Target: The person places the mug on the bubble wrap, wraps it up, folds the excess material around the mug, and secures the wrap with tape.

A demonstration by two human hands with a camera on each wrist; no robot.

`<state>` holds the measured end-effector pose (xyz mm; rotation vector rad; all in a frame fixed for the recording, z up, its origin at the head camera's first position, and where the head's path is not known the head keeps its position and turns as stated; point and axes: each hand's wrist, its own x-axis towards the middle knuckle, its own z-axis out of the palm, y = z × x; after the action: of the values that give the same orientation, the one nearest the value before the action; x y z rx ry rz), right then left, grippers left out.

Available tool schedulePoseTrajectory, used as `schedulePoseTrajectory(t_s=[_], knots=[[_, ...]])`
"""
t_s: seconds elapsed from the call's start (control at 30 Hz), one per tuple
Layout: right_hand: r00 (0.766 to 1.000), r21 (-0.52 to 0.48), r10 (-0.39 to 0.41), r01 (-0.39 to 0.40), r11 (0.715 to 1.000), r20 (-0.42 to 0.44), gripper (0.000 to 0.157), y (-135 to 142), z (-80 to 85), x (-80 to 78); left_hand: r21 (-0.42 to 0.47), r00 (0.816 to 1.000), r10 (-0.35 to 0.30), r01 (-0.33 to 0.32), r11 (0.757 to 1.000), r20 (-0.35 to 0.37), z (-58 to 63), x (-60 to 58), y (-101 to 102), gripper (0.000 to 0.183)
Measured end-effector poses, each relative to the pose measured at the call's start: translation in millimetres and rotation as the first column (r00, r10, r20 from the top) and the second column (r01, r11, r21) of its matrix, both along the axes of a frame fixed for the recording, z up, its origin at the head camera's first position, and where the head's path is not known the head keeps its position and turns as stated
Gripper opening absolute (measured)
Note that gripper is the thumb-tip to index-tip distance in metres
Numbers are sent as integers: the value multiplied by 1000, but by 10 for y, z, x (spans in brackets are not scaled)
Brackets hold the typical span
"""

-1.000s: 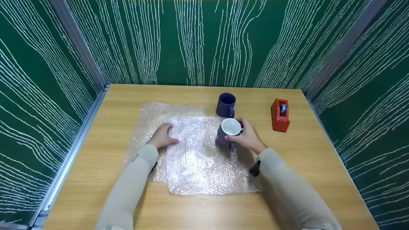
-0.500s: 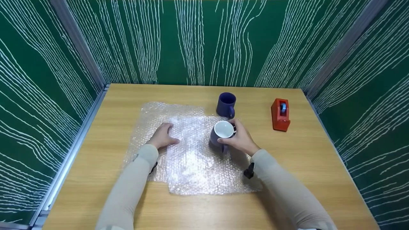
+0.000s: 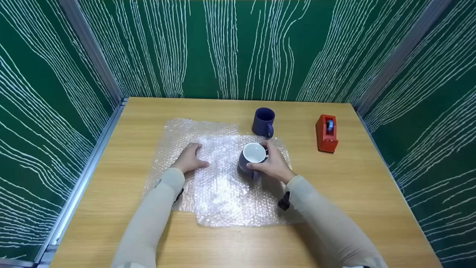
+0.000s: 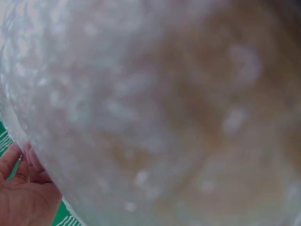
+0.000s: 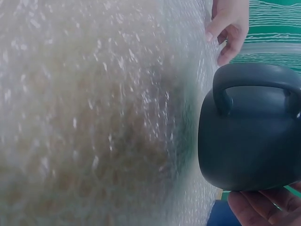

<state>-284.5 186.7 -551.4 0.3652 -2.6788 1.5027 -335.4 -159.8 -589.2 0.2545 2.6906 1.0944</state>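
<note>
My right hand (image 3: 273, 163) grips a dark grey mug (image 3: 242, 163) with a white inside, thumb and fingers round its sides. The mug is upright over the right half of a bubble wrap sheet (image 3: 223, 201); I cannot tell whether its base touches the wrap. In the right wrist view the mug's handle (image 5: 256, 75) shows, with fingers (image 5: 251, 209) at its side. My left hand (image 3: 189, 160) rests on the bubble wrap, thumb and forefinger spread apart. Close-up wrap (image 4: 131, 113) fills most of the left wrist view, a hand (image 4: 28, 197) at its lower left.
A dark blue mug (image 3: 263, 121) stands behind the wrap, beyond the right hand. Farther right on the wooden table (image 3: 178, 242) is a red tape dispenser (image 3: 326, 134) with a blue roll. Green walls (image 3: 238, 48) with white lines enclose the back and sides.
My right hand has carried the grey mug leftward and slightly nearer to me, over the wrap. The left hand, the wrap, the blue mug and the dispenser stay in place.
</note>
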Motion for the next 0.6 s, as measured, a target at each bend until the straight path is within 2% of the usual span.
schedulePoseTrajectory(t_s=[0.27, 0.6], knots=[[1000, -5, 4, -4, 1000, 7, 79, -62, -52, 31, -2, 1000, -7, 7, 1000, -8, -2, -8, -3, 92], [1000, 6, -14, 14, 1000, 15, 81, -109, -120, 57, 7, 1000, -4, 4, 1000, -17, -11, -1, -1, 91]])
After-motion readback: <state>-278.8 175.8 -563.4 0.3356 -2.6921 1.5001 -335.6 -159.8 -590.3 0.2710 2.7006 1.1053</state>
